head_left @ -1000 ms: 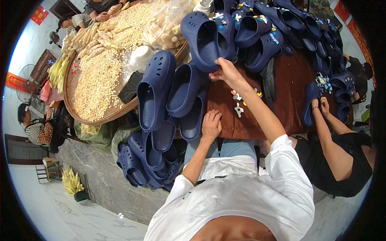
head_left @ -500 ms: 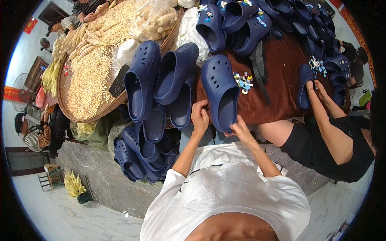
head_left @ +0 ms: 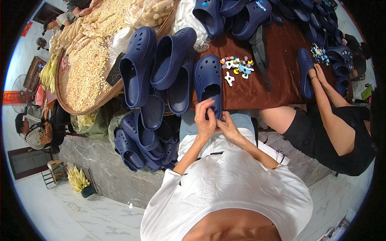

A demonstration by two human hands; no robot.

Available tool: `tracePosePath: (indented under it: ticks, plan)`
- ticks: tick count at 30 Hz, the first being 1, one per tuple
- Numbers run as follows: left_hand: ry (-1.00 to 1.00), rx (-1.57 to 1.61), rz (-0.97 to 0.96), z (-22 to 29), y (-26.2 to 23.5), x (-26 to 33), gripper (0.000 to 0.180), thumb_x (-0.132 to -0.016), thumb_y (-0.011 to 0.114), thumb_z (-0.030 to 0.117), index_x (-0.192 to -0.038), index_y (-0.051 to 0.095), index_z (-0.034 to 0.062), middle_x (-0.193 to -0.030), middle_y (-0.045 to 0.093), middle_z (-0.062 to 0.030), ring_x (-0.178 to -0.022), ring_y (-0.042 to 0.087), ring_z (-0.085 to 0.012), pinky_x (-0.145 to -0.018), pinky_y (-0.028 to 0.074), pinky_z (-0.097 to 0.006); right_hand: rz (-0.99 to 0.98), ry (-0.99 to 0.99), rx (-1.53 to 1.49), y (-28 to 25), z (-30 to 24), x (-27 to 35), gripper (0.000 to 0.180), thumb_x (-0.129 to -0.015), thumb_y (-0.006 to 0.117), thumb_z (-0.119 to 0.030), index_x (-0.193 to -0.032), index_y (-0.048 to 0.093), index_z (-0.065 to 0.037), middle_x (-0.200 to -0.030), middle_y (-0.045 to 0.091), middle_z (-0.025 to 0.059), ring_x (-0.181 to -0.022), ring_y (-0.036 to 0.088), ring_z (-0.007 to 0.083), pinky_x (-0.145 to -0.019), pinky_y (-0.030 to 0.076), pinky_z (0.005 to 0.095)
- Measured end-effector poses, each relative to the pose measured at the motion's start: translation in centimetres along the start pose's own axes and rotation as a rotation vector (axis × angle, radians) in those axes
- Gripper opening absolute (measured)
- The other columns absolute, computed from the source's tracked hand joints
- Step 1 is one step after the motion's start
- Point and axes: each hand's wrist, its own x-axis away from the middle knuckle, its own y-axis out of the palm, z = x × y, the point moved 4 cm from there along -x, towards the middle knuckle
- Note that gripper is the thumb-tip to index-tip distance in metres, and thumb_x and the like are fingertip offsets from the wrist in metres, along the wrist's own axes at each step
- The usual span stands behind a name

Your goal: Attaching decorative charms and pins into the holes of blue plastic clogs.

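Observation:
A navy blue clog (head_left: 208, 76) with a holed toe lies on the brown cloth, toe pointing away and heel at the near table edge. Over its heel end, my left hand (head_left: 205, 123) is curled with thumb and forefinger close together. My right hand (head_left: 231, 127) meets it just below, fingertips pinched. Whatever is between the fingers is too small or hidden. Right of the clog sits a small pile of colourful shoe charms (head_left: 240, 67), white, yellow and blue.
Plain navy clogs (head_left: 138, 68) stack up on the left, above more clogs (head_left: 134, 154) lower down. Decorated clogs (head_left: 251, 20) crowd the far side. A black strap (head_left: 259, 52) crosses the brown cloth (head_left: 281, 80). A round basket (head_left: 92, 106) holds kernels. A co-worker's hands (head_left: 313, 74) touch another clog.
My right hand has let go of the clog's heel and come toward my left hand. The clog now rests lower and further left, and the charm pile shows more fully.

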Motion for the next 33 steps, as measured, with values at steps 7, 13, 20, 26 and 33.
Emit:
tracePosePath:
  ticks: [7,13,20,26,33]
  plan:
    - [-0.242,-0.042,-0.25,-2.5,2.5,-0.9,0.041,-0.087,0.053,0.001,-0.128,0.052,0.0004,-0.118,0.06,-0.0176,-0.11,0.059,-0.028,-0.094,0.046,-0.036,0.021,-0.007,0.113,-3.1,1.1,-1.4,0.038,-0.1,0.052,-0.02,-0.127,0.041,0.004,-0.111,0.056,0.0128,-0.088,0.065,0.0192,-0.073,0.054,0.0321]
    - [-0.539,0.339,-0.189,-5.1,4.6,-1.1,0.045,-0.088,0.054,0.004,-0.131,0.045,-0.0031,-0.127,0.055,-0.013,-0.119,0.052,-0.0206,-0.102,0.038,-0.032,0.363,-0.47,0.739,-5.2,-8.2,-3.9,0.028,-0.095,0.057,-0.019,-0.115,0.055,0.0,-0.103,0.055,0.0154,-0.09,0.062,0.0263,-0.073,0.05,0.0351]
    - [-0.797,0.775,-0.122,-4.3,6.0,-3.2,0.044,-0.09,0.062,0.02,-0.125,0.049,-0.0026,-0.123,0.055,-0.01,-0.114,0.049,-0.016,-0.101,0.034,-0.029,0.516,-0.76,1.076,-5.0,-10.8,-8.1,0.037,-0.083,0.072,-0.018,-0.113,0.055,-0.004,-0.105,0.052,0.0159,-0.097,0.055,0.037,-0.081,0.046,0.0449]
    - [-0.923,0.924,0.005,-3.8,6.9,-5.1,0.034,-0.09,0.066,0.022,-0.114,0.057,-0.0011,-0.11,0.059,-0.0037,-0.101,0.053,-0.0125,-0.092,0.041,-0.028,0.565,-0.77,1.136,-5.4,-10.1,-8.3,0.022,-0.088,0.066,-0.017,-0.105,0.06,-0.006,-0.098,0.055,0.0136,-0.091,0.058,0.0353,-0.073,0.047,0.0449]
    - [-0.969,1.013,0.153,-5.6,7.4,-4.3,0.008,-0.086,0.066,0.014,-0.085,0.062,0.0075,-0.087,0.059,0.0014,-0.084,0.053,-0.0086,-0.079,0.041,-0.027,0.544,-0.759,0.984,-6.3,-10.0,-8.5,0.019,-0.091,0.063,-0.018,-0.105,0.065,-0.006,-0.093,0.06,0.0121,-0.085,0.06,0.0339,-0.072,0.048,0.0418]
